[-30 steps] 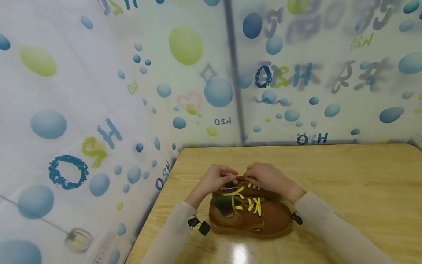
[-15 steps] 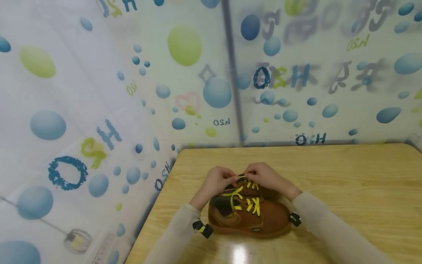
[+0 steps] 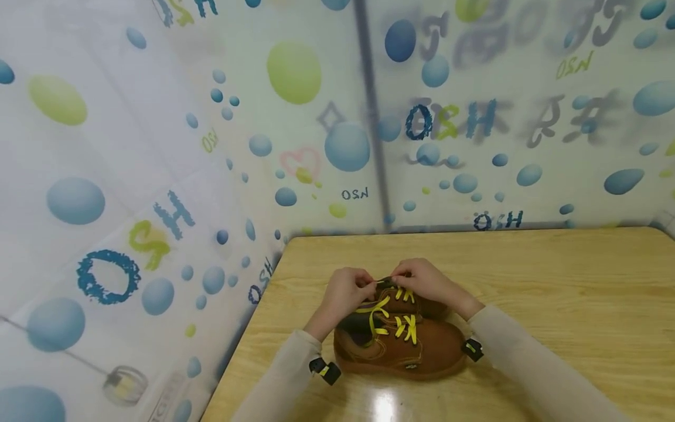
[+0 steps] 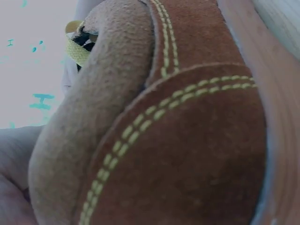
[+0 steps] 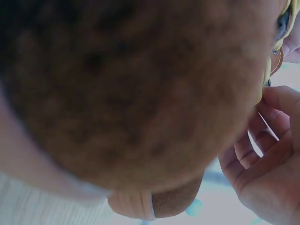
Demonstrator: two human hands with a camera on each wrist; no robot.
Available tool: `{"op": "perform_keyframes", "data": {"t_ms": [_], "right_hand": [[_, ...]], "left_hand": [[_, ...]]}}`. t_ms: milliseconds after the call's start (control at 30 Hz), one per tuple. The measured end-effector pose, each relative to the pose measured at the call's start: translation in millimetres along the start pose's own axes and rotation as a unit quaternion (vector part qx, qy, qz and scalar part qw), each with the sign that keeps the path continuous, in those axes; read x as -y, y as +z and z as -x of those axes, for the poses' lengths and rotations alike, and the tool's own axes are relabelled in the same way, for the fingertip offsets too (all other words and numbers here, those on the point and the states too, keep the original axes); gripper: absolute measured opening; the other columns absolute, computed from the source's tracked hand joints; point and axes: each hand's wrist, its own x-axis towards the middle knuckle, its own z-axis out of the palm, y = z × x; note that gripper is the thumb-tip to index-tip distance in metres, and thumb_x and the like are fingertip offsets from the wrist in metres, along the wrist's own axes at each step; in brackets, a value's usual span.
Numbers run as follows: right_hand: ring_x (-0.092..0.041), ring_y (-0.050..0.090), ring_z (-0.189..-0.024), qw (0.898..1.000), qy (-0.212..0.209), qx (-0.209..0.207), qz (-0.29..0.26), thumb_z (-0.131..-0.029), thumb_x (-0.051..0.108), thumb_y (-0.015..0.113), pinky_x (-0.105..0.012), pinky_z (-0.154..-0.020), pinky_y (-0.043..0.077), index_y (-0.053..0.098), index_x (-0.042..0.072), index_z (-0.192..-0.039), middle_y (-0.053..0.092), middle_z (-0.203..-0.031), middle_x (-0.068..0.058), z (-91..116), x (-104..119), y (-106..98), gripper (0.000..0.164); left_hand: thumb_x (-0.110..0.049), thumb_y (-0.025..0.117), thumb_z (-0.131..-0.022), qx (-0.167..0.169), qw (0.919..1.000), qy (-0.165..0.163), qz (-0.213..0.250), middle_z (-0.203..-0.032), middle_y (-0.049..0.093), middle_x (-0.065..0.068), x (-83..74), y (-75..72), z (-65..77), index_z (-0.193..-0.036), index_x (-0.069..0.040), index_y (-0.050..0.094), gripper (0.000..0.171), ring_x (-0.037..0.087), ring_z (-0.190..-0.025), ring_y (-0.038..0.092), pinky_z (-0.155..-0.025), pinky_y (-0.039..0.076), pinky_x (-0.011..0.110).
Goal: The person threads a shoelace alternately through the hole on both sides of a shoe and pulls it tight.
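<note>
Two brown shoes with yellow laces stand side by side, toes to the right. At the far shoe [image 3: 431, 309], my left hand [image 3: 341, 296] pinches a yellow lace [image 3: 382, 281] from the left. My right hand [image 3: 426, 282] has thumb and fingers pinched at the same lacing from the right, over the dark tongue. The near shoe [image 3: 440, 347] sits untouched by the fingers, its tied lace [image 3: 406, 329] hanging loose at the opening. Its double-stitched heel [image 4: 187, 154] fills the left wrist view, and its blurred toe [image 5: 140, 93] covers much of the right wrist view.
Both shoes rest on a light wooden table [image 3: 559, 281]. A wall [image 3: 327, 70] printed with bubbles and letters runs behind the table, and another stands along its left side. Each wrist wears a black strap [image 3: 325, 370].
A yellow lace has come into view stretched between my hands over the far shoe. My left hand has shifted slightly down, and the shoes have stayed in place.
</note>
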Motion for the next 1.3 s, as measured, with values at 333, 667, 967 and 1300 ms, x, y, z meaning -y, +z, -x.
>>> {"op": "perform_keyframes", "data": {"t_ms": [333,667,967,1300], "right_hand": [[-0.009,0.056,-0.077,1.0,0.007,-0.001,-0.006,-0.098,0.016,0.06,-0.027,-0.07,0.046,0.078,0.013,-0.1,0.07,-0.095,-0.002,-0.5,0.2,0.3,0.018],[-0.009,0.055,-0.075,1.0,0.011,-0.001,-0.015,-0.098,0.015,0.06,-0.026,-0.07,0.047,0.077,0.012,-0.1,0.07,-0.094,-0.002,0.2,1.2,1.0,0.018],[-0.01,0.055,-0.074,1.0,0.012,-0.006,-0.021,-0.098,0.015,0.061,-0.026,-0.069,0.046,0.077,0.012,-0.099,0.069,-0.092,-0.002,0.1,0.5,1.0,0.017],[-0.01,0.054,-0.073,1.0,0.012,-0.003,-0.025,-0.098,0.016,0.06,-0.026,-0.068,0.045,0.078,0.013,-0.099,0.069,-0.092,-0.002,-0.2,0.4,1.1,0.018]], "left_hand": [[-0.017,0.068,-0.092,0.016,0.9997,0.012,0.011,-0.071,0.074,-0.001,0.2,4.4,0.2,-0.083,-0.013,0.076,0.012,0.0,-0.055,0.06,-0.052,0.05,0.017],[-0.016,0.068,-0.092,0.023,0.9992,0.031,-0.003,-0.07,0.074,-0.001,1.3,8.3,-0.3,-0.082,-0.014,0.076,0.013,-0.002,-0.052,0.055,-0.049,0.044,0.016],[-0.015,0.067,-0.091,0.001,0.9996,0.021,0.019,-0.07,0.074,-0.001,2.8,9.2,1.6,-0.08,-0.014,0.075,0.013,-0.001,-0.054,0.06,-0.051,0.048,0.017],[-0.016,0.068,-0.092,0.003,0.9996,0.027,0.006,-0.071,0.074,-0.001,2.4,11.0,0.4,-0.082,-0.013,0.076,0.014,-0.002,-0.053,0.058,-0.051,0.047,0.016]]}}
